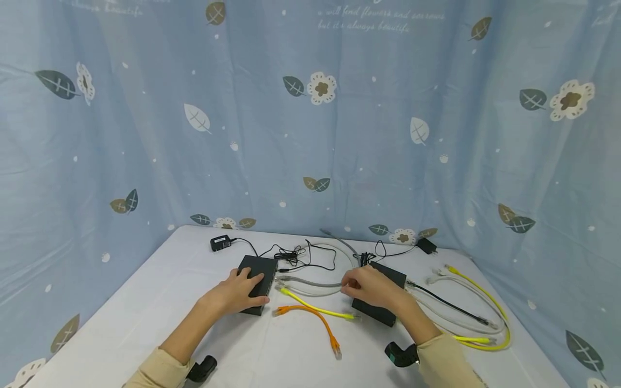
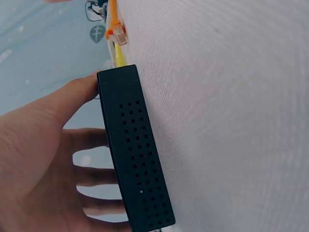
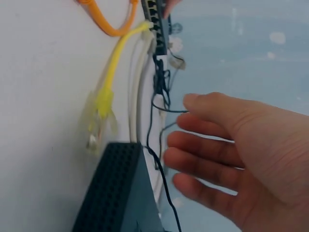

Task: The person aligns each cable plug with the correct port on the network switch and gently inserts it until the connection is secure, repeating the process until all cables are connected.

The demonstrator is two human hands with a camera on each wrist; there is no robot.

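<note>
My left hand (image 1: 236, 291) lies spread over a black network switch (image 1: 264, 264) at the left of the table. In the left wrist view, its fingers extend behind the switch's perforated side (image 2: 140, 150), thumb near one end. My right hand (image 1: 371, 285) hovers by a second black box (image 1: 375, 312), fingers loosely bent; in the right wrist view, nothing clearly sits between them. A thin black cord (image 3: 169, 193) passes close to those fingertips; contact cannot be told. Between the boxes lie a grey cable (image 1: 310, 281), a short yellow cable (image 1: 335, 312) and an orange cable (image 1: 326, 326).
Black power adapters (image 1: 221, 243) stand at the back left and back right, with bundled black cords (image 1: 289, 256) between. A long yellow cable (image 1: 507, 323), white cables and a black cable (image 1: 451, 305) lie at right. A blue curtain (image 1: 262, 134) hangs behind the white table.
</note>
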